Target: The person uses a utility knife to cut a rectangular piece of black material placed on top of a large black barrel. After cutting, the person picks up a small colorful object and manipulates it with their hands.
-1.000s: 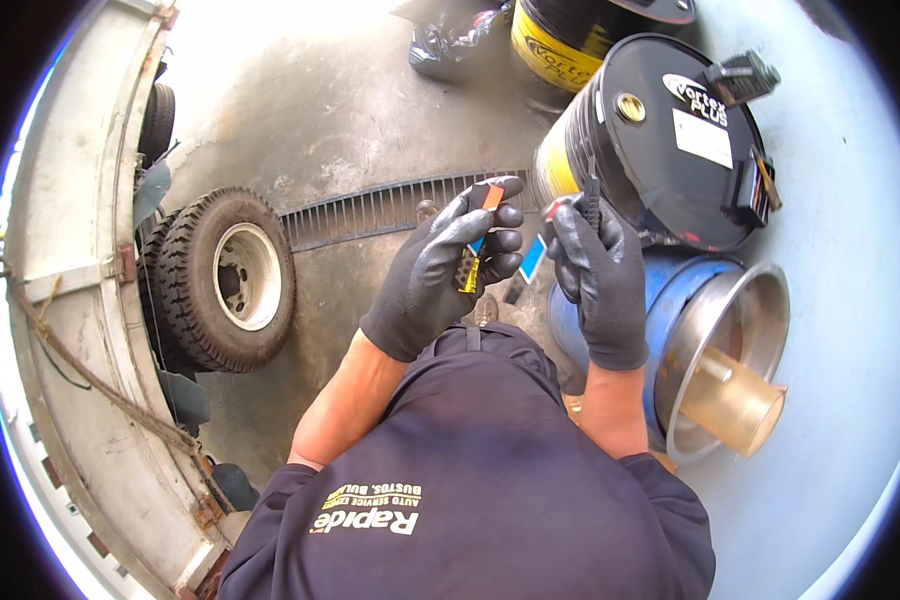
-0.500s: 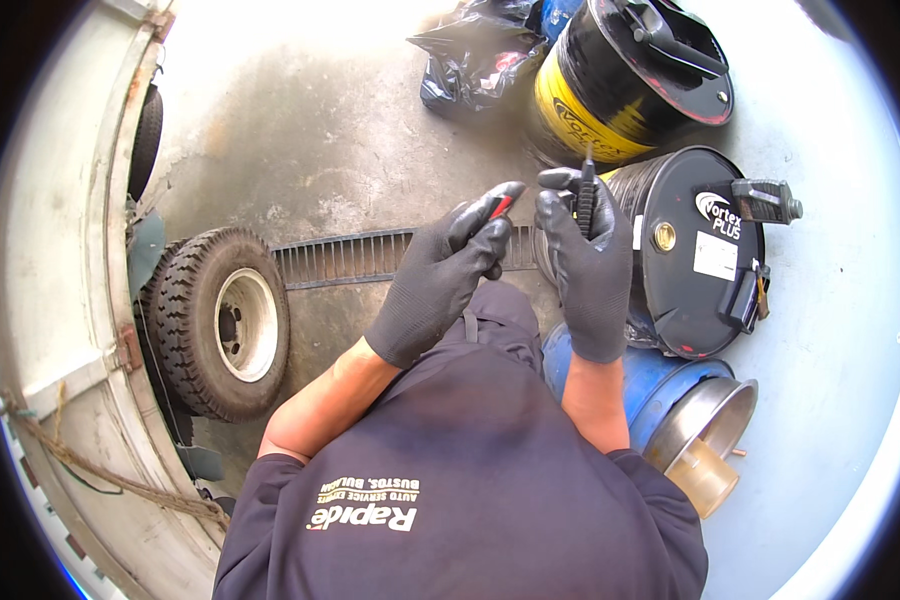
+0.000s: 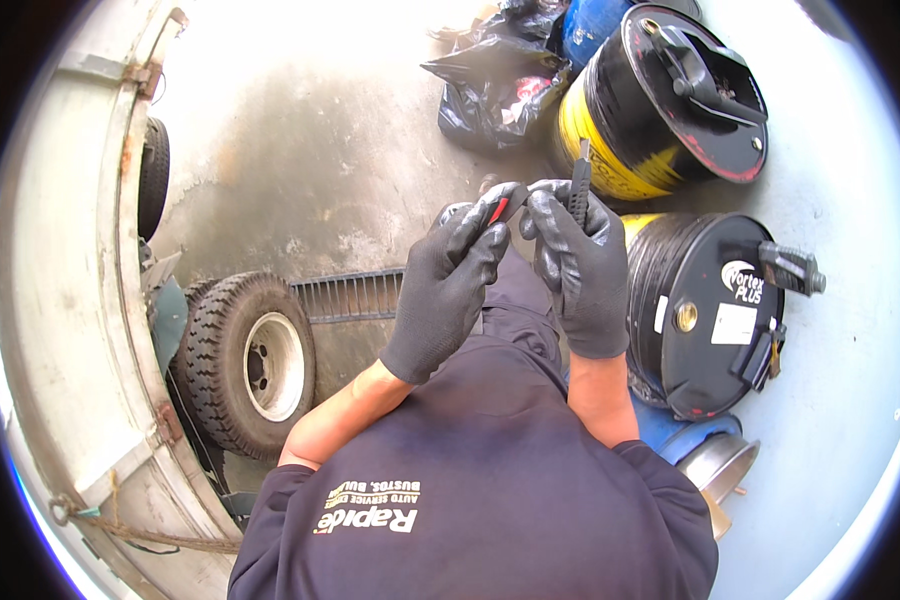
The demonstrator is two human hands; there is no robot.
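Note:
Both my hands wear dark work gloves and are raised in front of my chest, a small gap between them. My left hand (image 3: 442, 290) is closed, pinching a small black-and-red piece (image 3: 501, 208) between thumb and fingers; most of it is covered, so its kind cannot be made out. Wrapped in my right hand (image 3: 592, 285) is a black utility knife (image 3: 580, 188), upright, its blade tip pointing away from me. The lower part of the knife's handle is hidden by the glove.
Black-and-yellow drums (image 3: 660, 110) and a second black drum (image 3: 710, 310) stand to the right, a metal basin (image 3: 720, 465) nearer. A black garbage bag (image 3: 495, 105) lies ahead. On the left are a truck wheel (image 3: 270, 365) and a pale truck side panel (image 3: 80, 300). A floor grate (image 3: 355, 295) crosses behind my hands.
My hands have come closer together, with the same things still in them. The drums, bag and wheel sit lower and farther right in the picture, as my view has shifted.

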